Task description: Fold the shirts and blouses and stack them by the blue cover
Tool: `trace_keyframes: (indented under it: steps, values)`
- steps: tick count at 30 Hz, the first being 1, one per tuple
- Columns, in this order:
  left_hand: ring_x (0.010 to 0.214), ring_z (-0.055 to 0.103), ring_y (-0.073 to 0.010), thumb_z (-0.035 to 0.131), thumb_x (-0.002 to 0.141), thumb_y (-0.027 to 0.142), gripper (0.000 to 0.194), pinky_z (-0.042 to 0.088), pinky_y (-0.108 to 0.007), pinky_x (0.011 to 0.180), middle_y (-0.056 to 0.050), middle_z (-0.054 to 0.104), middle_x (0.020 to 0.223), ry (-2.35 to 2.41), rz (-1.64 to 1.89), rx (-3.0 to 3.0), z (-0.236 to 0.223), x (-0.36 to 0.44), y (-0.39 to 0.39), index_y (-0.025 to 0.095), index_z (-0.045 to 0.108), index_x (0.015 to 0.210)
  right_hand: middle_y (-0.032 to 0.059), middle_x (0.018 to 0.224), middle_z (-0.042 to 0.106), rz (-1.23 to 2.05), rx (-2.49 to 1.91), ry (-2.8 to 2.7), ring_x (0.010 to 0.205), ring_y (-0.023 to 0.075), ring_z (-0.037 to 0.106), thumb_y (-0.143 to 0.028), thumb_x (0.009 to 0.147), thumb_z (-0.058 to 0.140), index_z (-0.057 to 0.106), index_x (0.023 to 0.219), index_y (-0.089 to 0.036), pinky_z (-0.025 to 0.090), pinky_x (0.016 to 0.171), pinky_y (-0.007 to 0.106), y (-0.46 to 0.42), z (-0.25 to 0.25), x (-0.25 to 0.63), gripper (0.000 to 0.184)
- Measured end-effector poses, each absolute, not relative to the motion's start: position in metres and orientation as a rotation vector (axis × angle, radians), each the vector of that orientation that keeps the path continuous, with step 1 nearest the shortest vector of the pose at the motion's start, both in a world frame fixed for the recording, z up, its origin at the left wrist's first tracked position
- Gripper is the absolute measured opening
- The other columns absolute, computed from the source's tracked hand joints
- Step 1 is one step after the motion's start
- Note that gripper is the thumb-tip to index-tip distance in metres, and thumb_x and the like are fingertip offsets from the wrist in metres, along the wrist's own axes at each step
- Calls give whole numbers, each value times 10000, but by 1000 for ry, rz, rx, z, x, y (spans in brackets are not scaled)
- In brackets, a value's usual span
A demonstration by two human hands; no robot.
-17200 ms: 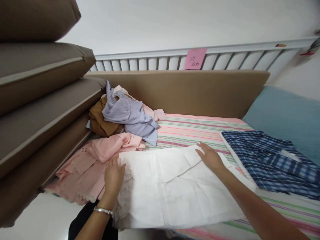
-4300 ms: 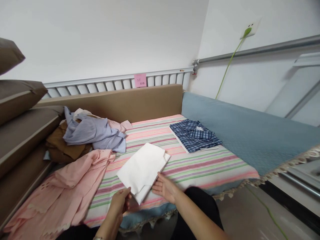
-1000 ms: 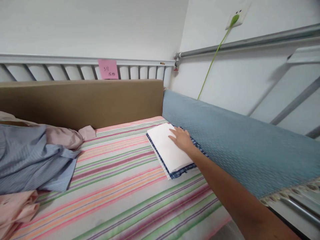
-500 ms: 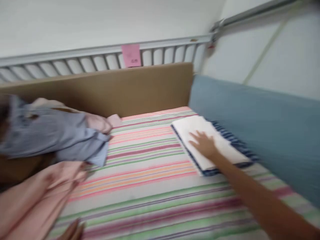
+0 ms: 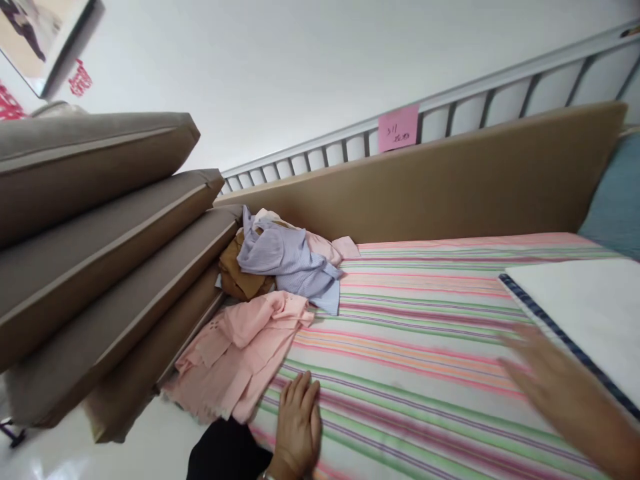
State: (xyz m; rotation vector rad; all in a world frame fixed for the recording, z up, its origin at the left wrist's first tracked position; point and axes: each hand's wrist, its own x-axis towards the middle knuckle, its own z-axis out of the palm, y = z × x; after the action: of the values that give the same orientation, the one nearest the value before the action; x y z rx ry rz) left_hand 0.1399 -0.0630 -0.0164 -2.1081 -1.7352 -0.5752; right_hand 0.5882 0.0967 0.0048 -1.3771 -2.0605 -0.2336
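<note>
My left hand (image 5: 299, 421) lies flat on the striped bed sheet (image 5: 400, 353), fingers stretched out and holding nothing. Close to it is a crumpled pink garment (image 5: 250, 343) with cut-out holes. Beyond that, a light blue ribbed garment (image 5: 287, 257) is heaped over a brown cloth (image 5: 240, 270) and a paler pink one (image 5: 325, 248). On the right, my right hand (image 5: 555, 383) is blurred by motion, its fingers apart and nothing in them. Beside it lies a flat, folded white cloth (image 5: 595, 300) with a navy patterned edge, cut off by the frame.
Several thick grey-brown cushions (image 5: 110, 260) are stacked at the left. A brown padded board (image 5: 450, 183) runs along the back below a white railing (image 5: 480, 113) bearing a pink note (image 5: 399, 130). A blue panel (image 5: 615, 200) borders the right end.
The view has swung left, bringing the cushions into sight. My right hand has come off the white cloth toward its left side. My left hand now shows fully on the sheet.
</note>
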Motion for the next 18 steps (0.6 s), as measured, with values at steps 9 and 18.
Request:
trace_keyframes:
  steps: [9, 18]
  values:
    - [1164, 504, -241, 457, 824, 142, 377, 392, -474, 981, -63, 588, 1244, -1872, -758, -2050, -6, 151, -66, 248, 578, 1165, 48, 1354, 483, -133, -1597, -2272, 1271, 259, 412, -506, 847, 352, 557, 1250, -243, 330, 1038, 476, 19, -29, 468, 523]
    - [1160, 481, -218, 432, 823, 180, 316, 340, -393, 1000, -75, 598, 1194, -2372, -736, -1951, 46, 80, -55, 212, 620, 1075, 81, 1327, 509, -257, -1675, -2225, 1243, 258, 448, -424, 835, 300, 576, 1235, -182, 349, 1023, 450, 10, -32, 467, 543]
